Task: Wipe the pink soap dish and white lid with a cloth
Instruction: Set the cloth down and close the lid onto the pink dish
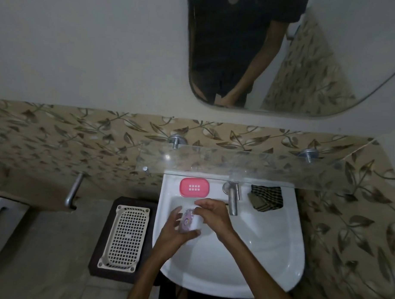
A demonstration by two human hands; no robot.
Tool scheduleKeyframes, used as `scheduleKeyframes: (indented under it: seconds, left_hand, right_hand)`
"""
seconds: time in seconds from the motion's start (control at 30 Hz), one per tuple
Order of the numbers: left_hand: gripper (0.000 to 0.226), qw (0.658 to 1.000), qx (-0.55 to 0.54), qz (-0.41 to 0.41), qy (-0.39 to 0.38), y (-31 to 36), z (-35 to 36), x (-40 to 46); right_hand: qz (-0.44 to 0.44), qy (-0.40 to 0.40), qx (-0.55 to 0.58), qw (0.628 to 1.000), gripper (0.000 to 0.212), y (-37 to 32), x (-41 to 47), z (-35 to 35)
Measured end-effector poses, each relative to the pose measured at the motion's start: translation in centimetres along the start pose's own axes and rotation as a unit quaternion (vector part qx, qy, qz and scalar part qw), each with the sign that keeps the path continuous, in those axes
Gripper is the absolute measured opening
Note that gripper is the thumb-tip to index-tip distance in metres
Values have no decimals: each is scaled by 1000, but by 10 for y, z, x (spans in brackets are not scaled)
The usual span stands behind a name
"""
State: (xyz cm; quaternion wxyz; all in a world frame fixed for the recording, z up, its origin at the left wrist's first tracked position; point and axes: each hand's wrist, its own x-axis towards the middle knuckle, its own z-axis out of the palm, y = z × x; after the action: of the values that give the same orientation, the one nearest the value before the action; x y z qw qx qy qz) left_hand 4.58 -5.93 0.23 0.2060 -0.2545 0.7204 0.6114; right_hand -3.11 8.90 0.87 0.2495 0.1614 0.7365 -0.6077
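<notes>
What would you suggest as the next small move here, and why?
Probably reach the right hand for the striped cloth lying on the sink rim beside the tap: both hands hold the white lid over the basin, and neither holds a cloth.

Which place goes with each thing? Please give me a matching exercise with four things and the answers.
Things:
1. soap dish
2. cloth
3. lid
4. basket

Places:
A. held in both hands over the sink
B. on the sink rim, left of the tap
C. on a dark stand left of the sink
D. on the sink rim, right of the tap

Pairs: 1-B, 2-D, 3-A, 4-C
</notes>
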Motion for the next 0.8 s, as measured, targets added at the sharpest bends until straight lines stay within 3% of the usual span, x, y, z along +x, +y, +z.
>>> scheduleKeyframes:
  seconds: [0.1, 0.17, 0.23, 0.3, 0.37, 0.47, 0.53, 0.63, 0.7, 0.73, 0.8]
  left_hand:
    - [105, 999, 28, 3, 43, -2, 8, 12]
    - [95, 993, -78, -22, 81, -7, 10, 17]
    - [79, 979, -173, -53, 89, -13, 6, 18]
    - [68, 968, -233, -65, 65, -19, 1, 18]
    - [63, 951, -296, -78, 52, -23, -4, 20]
    - [64, 935, -342, -82, 50, -24, -9, 23]
    - [66, 932, -350, -74, 53, -23, -12, 25]
    - [68, 937, -340, -53, 58, -20, -14, 25]
    - [73, 940, -333, -38, 67, -17, -16, 24]
    - [73, 940, -331, -32, 72, -16, -16, 24]
    - [67, 939, -335, -26, 70, -12, -18, 23]
  right_hand:
    - [-32, -15, -67, 997, 17, 0, 10, 17]
    - [-47, -16, -74, 996, 14, -7, 20, 23]
    - [-84, 19, -154, 984, 26, -16, 36, 21]
    - [-149, 24, -356, 922, 54, -24, 51, 17]
    - [-172, -36, -505, 845, 76, -31, 65, 18]
    - [-194, -90, -618, 757, 89, -34, 81, 23]
    - [-198, -83, -648, 731, 91, -32, 87, 26]
    - [-193, -60, -648, 735, 85, -30, 91, 28]
    - [-192, -49, -622, 757, 79, -35, 87, 29]
    - [-184, -41, -582, 791, 78, -38, 84, 28]
    - [-109, -50, -412, 903, 77, -44, 73, 23]
